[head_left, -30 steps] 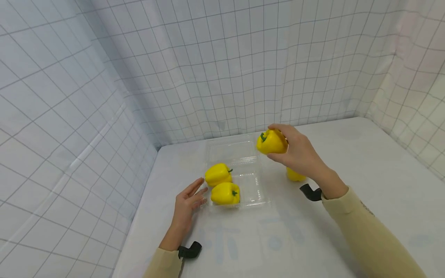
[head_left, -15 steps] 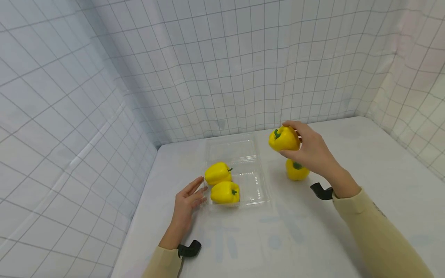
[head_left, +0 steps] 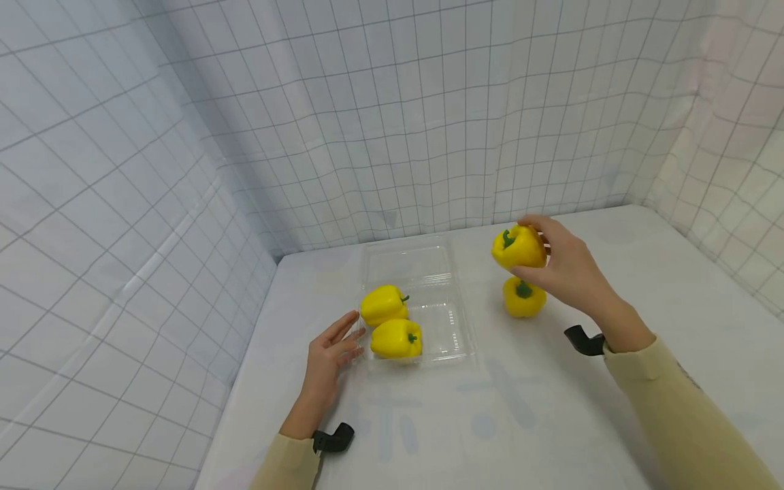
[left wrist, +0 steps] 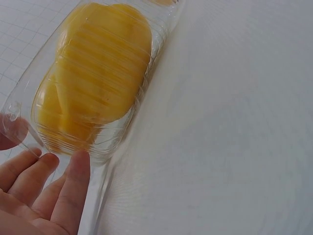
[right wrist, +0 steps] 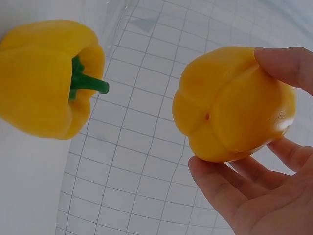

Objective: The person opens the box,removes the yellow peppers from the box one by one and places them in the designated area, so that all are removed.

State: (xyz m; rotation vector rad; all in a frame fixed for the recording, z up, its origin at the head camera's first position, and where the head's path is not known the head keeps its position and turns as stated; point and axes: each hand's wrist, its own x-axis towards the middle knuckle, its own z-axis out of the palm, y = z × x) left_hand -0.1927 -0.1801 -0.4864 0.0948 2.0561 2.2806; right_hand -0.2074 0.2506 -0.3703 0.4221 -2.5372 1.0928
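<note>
My right hand [head_left: 569,272] holds a yellow bell pepper [head_left: 517,246] in the air, thumb on one side and fingers on the other. In the right wrist view that held pepper [right wrist: 234,105] shows its stemless end. Below it, a second yellow bell pepper [head_left: 524,298] stands on the table, green stem up. A clear plastic clamshell box [head_left: 444,327] lies with its lid folded back, two more yellow peppers [head_left: 397,339] side by side in its left half. Against the box's left wall rest the extended fingertips of my left hand [head_left: 327,357], also seen in the left wrist view.
The white table [head_left: 429,435] carries faint bluish marks near its front. White grid-patterned curtains [head_left: 416,122] hang behind it and along both sides. A black strap mount [head_left: 333,439] sits on each wrist.
My right hand has moved to the right, away from the box, with the pepper in it. The standing pepper, partly hidden before, shows more fully. My left hand has stayed in place.
</note>
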